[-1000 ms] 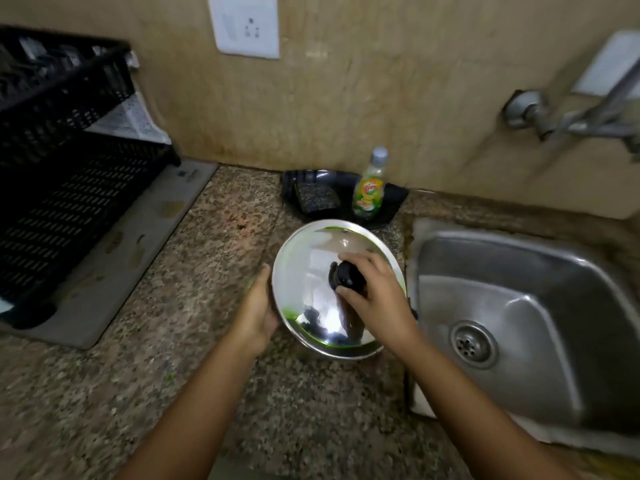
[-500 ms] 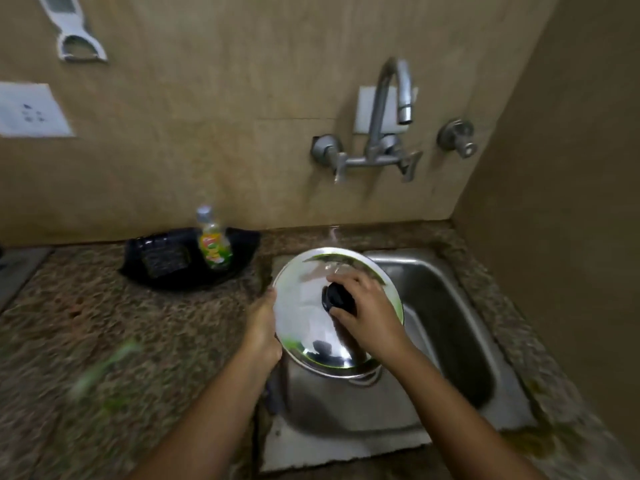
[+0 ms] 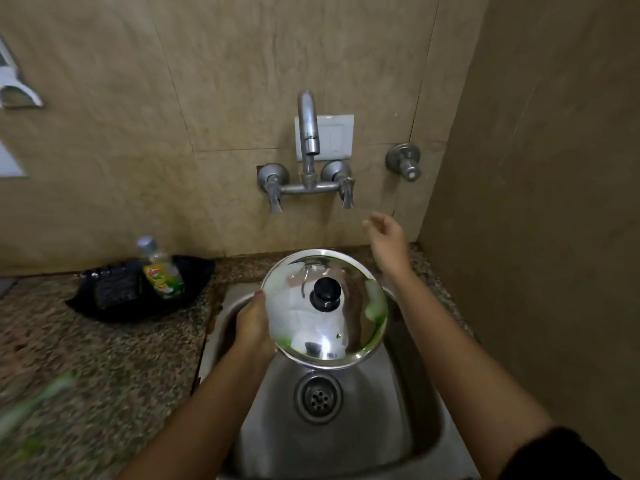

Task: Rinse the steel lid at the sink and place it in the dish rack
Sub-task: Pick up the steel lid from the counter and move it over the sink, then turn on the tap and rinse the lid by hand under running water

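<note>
While left hand [image 3: 254, 318] grips steel lid [image 3: 323, 308] rim, right hand [image 3: 386, 233] apart.

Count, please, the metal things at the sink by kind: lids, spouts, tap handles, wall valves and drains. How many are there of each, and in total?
Round steel lid with black knob, held by the left hand: 1
Curved steel tap spout: 1
Steel lever tap handles: 2
Separate round steel wall valve: 1
Round steel sink drain: 1
Total: 6
</note>
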